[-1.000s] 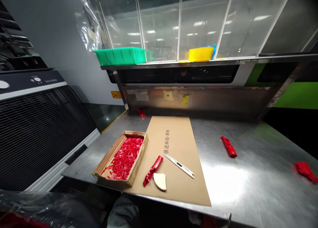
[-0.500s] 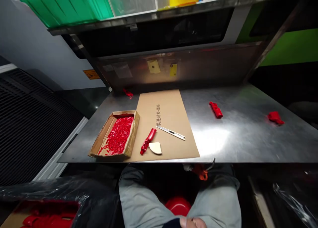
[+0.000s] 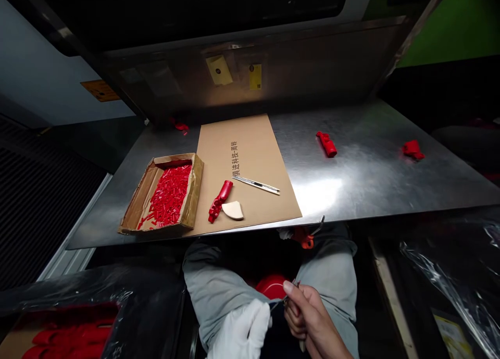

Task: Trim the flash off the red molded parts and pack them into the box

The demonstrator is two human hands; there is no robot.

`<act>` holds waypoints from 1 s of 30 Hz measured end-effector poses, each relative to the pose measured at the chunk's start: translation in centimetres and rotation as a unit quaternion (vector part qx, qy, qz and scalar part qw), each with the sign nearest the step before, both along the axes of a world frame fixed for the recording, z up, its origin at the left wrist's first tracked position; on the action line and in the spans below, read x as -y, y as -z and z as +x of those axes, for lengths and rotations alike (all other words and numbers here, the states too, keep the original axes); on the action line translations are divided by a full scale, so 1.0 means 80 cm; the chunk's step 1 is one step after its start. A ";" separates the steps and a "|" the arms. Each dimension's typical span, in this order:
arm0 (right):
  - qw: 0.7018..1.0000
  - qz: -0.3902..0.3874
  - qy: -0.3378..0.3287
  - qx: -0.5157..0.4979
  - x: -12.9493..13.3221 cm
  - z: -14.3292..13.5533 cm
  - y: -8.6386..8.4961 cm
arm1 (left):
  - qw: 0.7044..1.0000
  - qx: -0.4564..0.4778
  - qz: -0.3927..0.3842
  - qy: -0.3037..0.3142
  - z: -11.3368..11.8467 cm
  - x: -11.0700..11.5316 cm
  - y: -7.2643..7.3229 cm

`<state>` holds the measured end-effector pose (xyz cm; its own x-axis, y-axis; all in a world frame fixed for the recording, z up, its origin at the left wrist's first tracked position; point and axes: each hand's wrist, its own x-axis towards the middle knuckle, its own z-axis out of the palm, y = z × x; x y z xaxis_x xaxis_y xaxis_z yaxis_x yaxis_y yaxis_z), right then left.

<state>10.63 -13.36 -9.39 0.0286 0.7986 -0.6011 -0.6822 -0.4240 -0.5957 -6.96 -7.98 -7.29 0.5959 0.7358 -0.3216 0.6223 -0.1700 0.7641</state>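
My left hand (image 3: 244, 329), in a white glove, is over my lap with its fingers pressed together; what it may hold is hidden. Close beside it, my bare right hand (image 3: 310, 317) is closed, thumb on top, around a thin dark metal thing whose kind I cannot make out. Its tip points toward the glove. On the cardboard sheet (image 3: 250, 135) lie a red plastic part (image 3: 221, 200), a cream wedge-shaped piece (image 3: 233, 210) and a slim utility knife (image 3: 258, 185). A cardboard box (image 3: 198, 192) of small red pieces (image 3: 170, 195) stands left of these.
Two more red parts, one nearer (image 3: 327, 144) and one farther right (image 3: 413, 149), lie on the metal table (image 3: 363, 182). Red scraps (image 3: 180, 125) are at the back left. An orange-handled tool (image 3: 307, 240) hangs under the front edge. A plastic-lined box with red parts (image 3: 74, 335) is lower left.
Both hands have come up into view over my lap, where only some fingers showed at the bottom edge before. The view has tilted downward; the things on the table have stayed in place.
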 end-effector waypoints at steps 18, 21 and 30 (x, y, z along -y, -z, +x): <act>0.981 0.034 0.023 0.190 -0.013 0.020 -0.001 | 0.991 0.022 0.122 -0.054 0.040 -0.026 0.008; 0.971 0.032 0.035 0.233 -0.017 0.014 -0.002 | 0.929 0.026 0.368 -0.017 0.041 -0.027 0.020; 0.944 0.052 0.064 0.320 -0.024 -0.004 -0.009 | 0.896 0.124 0.425 -0.022 0.041 -0.028 0.038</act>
